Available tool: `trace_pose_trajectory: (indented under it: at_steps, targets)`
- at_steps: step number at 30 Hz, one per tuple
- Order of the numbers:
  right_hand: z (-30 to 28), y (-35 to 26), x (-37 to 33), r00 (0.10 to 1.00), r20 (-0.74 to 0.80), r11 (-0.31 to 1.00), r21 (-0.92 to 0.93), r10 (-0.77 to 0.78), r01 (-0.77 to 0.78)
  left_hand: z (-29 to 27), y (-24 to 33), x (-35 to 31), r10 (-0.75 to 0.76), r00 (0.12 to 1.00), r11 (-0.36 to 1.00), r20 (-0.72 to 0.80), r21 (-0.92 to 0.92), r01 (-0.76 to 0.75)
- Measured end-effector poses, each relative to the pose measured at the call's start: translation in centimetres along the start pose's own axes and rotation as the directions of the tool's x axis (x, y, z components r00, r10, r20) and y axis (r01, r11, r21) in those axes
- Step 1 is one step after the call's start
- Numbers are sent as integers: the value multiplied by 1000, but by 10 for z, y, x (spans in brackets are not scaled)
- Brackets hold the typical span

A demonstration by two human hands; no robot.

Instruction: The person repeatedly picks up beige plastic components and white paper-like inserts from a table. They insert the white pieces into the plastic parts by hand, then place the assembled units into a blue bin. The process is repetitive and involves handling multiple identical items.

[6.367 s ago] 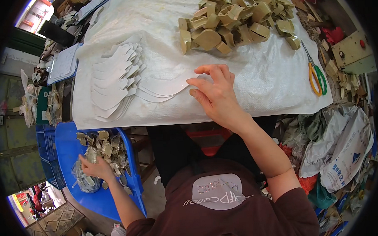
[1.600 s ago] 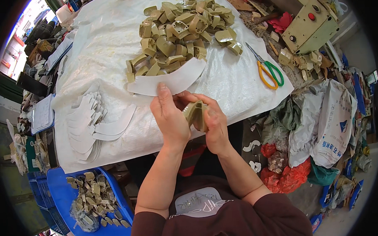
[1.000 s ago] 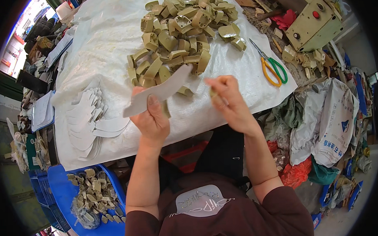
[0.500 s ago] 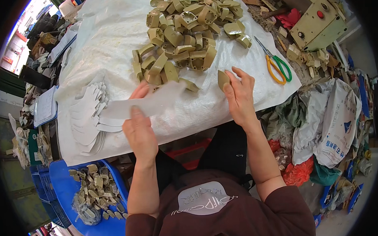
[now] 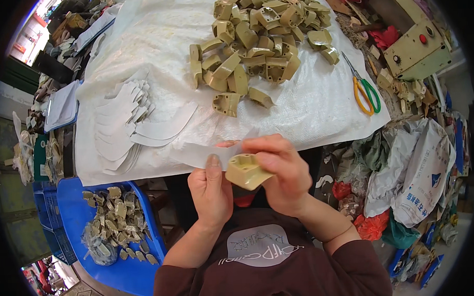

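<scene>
In front of my body, over the table's near edge, my left hand (image 5: pixel 211 193) pinches a thin white curved piece (image 5: pixel 194 154) between thumb and fingers. My right hand (image 5: pixel 285 172) grips a glossy olive-beige shoe heel (image 5: pixel 248 174), its holed face tilted upward. The white piece runs behind the heel toward my right fingers; whether they also hold its end is hidden. Beyond my hands lies a pile of similar heels (image 5: pixel 246 35), with a few loose ones at its near side. A fanned stack of white curved pieces (image 5: pixel 113 129) rests on the left.
White woven sheeting (image 5: pixel 166 51) covers the table. Scissors (image 5: pixel 368 94) with orange and green handles lie at its right. A blue tub (image 5: pixel 156 239) holding more heels stands lower left. Plastic bags (image 5: pixel 420 167) crowd the right side, below a pale control box (image 5: pixel 419 50).
My hands have come together nearer my body, bringing the white piece beside the heel. The heel has turned, showing its holed face. The view has shifted slightly.
</scene>
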State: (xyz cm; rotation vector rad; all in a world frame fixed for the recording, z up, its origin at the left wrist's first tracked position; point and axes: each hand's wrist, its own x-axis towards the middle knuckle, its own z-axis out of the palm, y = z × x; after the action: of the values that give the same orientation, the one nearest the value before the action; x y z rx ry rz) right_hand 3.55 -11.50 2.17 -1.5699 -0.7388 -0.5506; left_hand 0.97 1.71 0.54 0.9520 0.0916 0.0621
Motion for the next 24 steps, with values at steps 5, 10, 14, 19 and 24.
trace_pose_trajectory:
  at_steps: [5, 10, 14, 19, 24]
  targets:
    - [9, 13, -11, 991, -28, 988, -91, -127, 124, -3, 10, -10, -58, 993, 993, 103, -102, 68]
    - [11, 12, -10, 991, -15, 987, -91, -133, 131, -9, 8, -13, -26, 992, 994, 123, -104, 39]
    - [9, 14, -11, 992, -8, 985, -117, -127, 125, -3, 10, -15, -11, 994, 999, 110, -48, 16]
    - [7, 16, -9, 983, 21, 926, -331, -183, 179, 2, 9, -19, 32, 999, 983, 30, 182, -37]
    - [3, 20, -10, 984, 80, 897, -403, -161, 180, 2, 10, -13, 164, 986, 955, 30, 247, -166]
